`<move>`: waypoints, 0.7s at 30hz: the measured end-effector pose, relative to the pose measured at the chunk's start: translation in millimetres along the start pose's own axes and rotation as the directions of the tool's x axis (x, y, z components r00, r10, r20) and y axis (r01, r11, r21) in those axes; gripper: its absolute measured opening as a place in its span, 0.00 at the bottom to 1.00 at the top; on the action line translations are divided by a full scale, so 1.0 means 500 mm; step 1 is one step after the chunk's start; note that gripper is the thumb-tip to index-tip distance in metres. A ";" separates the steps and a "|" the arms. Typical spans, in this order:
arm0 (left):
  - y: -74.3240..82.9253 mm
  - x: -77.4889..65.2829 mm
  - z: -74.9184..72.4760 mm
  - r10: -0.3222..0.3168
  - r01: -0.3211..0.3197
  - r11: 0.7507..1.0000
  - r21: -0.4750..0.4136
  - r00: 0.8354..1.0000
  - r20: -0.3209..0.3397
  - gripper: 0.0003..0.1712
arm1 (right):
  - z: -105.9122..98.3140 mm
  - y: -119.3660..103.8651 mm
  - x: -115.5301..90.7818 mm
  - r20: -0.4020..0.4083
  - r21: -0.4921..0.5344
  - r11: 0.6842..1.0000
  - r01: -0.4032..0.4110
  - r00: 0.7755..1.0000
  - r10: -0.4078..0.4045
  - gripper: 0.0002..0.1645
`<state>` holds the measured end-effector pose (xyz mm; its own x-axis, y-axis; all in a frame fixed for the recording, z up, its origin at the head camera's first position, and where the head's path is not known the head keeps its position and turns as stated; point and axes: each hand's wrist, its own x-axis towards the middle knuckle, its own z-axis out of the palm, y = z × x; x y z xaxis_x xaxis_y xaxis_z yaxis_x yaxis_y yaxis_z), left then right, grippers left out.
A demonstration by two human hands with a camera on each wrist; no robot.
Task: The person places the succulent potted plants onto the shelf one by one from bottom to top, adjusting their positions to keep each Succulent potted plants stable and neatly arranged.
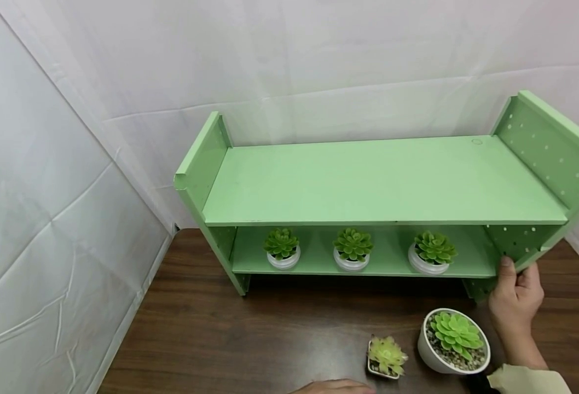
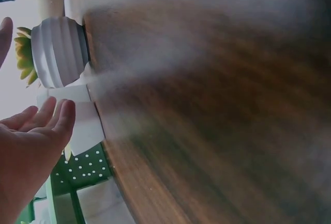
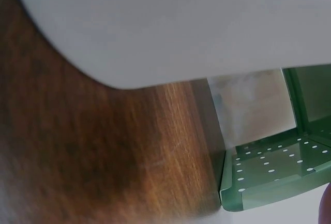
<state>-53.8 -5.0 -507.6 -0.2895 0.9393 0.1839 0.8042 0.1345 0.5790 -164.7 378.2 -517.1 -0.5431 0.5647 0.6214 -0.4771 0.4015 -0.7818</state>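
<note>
A two-tier green shelf [image 1: 383, 180] with perforated side panels stands on the brown wooden table. My right hand [image 1: 517, 298] grips the front edge of its right side panel, thumb on the inner side. In the right wrist view, the panel [image 3: 274, 172] shows, with only a sliver of finger [image 3: 325, 208] at the edge. At the bottom of the head view my left hand [image 1: 333, 387] is partly cut off. The left wrist view shows that left hand [image 2: 33, 141] with extended fingers, holding nothing, near a ribbed white pot [image 2: 59, 52] with a succulent.
On the lower tier sit three white-potted succulents, left [image 1: 283, 258], middle [image 1: 352, 261] and right [image 1: 428, 266]. A small square-potted succulent [image 1: 387, 355] and a larger round white pot [image 1: 434, 358] stand on the table [image 1: 210, 339] in front. White fabric [image 1: 319, 65] hangs behind.
</note>
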 end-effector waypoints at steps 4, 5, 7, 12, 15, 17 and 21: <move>0.000 -0.002 0.011 -0.043 0.043 0.999 -0.032 0.999 -0.001 0.26 | 0.000 0.000 -0.001 -0.004 0.011 1.000 -0.006 1.000 0.006 0.19; 0.000 -0.003 0.014 -0.070 0.069 0.995 -0.068 0.998 -0.010 0.26 | 0.001 0.000 -0.001 -0.005 0.011 1.000 -0.007 1.000 0.007 0.19; 0.000 -0.005 0.019 -0.108 0.103 0.983 -0.153 0.994 -0.022 0.26 | 0.002 0.000 -0.002 -0.007 0.010 1.000 -0.008 1.000 0.008 0.19; -0.003 -0.010 0.023 -0.192 0.167 0.880 -0.444 0.981 -0.010 0.23 | 0.003 -0.005 -0.001 -0.005 0.008 1.000 -0.002 1.000 0.002 0.19; -0.006 -0.012 0.020 -0.185 0.165 0.789 -0.592 0.982 0.027 0.22 | 0.002 -0.004 -0.001 -0.006 0.007 1.000 -0.003 1.000 0.003 0.19; -0.010 -0.011 0.017 -0.170 0.170 0.757 -0.631 0.984 0.061 0.22 | 0.002 -0.002 0.000 -0.007 0.003 1.000 -0.005 1.000 0.005 0.19; -0.015 -0.005 0.013 -0.123 0.144 0.848 -0.510 0.990 0.075 0.20 | 0.002 -0.004 0.000 -0.009 -0.006 1.000 -0.008 1.000 0.008 0.19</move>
<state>-55.9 -6.5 -517.7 -0.3467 0.9366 0.0515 0.3757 0.0883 0.9225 -164.7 376.8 -515.4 -0.5404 0.5746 0.6147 -0.4688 0.4011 -0.7870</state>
